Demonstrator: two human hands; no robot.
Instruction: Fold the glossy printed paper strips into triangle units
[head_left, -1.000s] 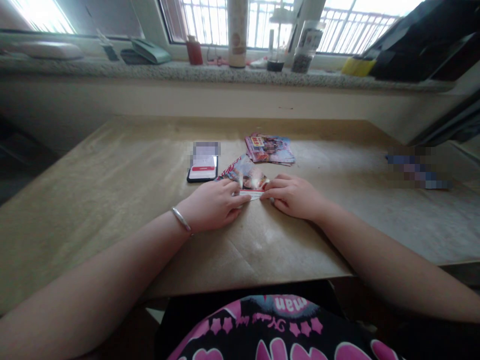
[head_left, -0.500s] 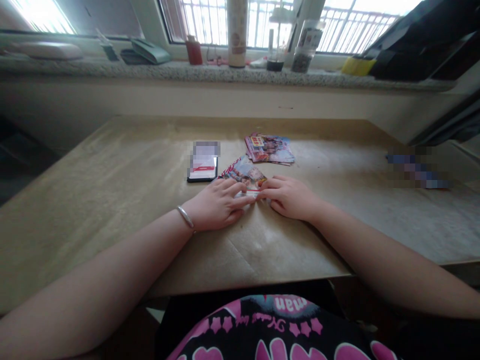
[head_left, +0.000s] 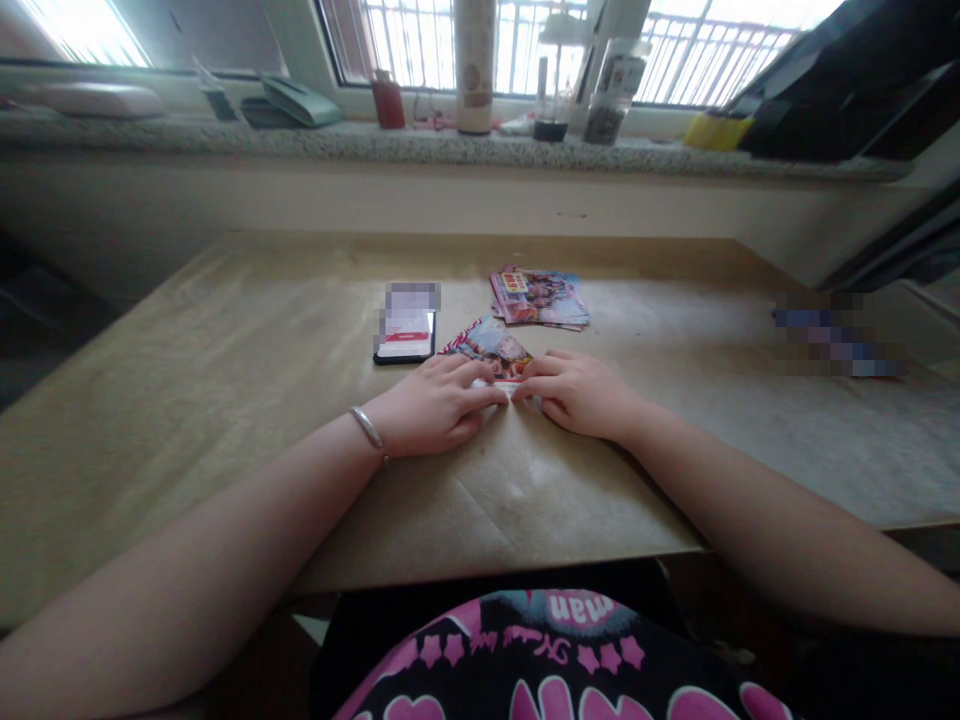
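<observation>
A colourful printed sheet of paper (head_left: 491,345) lies on the table, its near edge folded over into a narrow pale strip with a red line. My left hand (head_left: 446,408), a silver bangle on its wrist, holds the left part of this near edge, fingers bent and pressed down on it. From the right, my right hand (head_left: 577,395) grips the same edge with its index finger and thumb close together. The two index fingertips nearly meet at the middle of the fold. Both hands cover the sheet's near corners.
Beyond the sheet lies a stack of similar printed papers (head_left: 544,297). A phone (head_left: 405,340) with its screen lit rests left of the sheet. At the far right is a blurred bluish item (head_left: 832,340). Bottles and containers line the stone windowsill (head_left: 420,145).
My left hand and wrist have shifted very slightly up and to the left along the fold. My right hand has hardly moved, and the sheet stays in place.
</observation>
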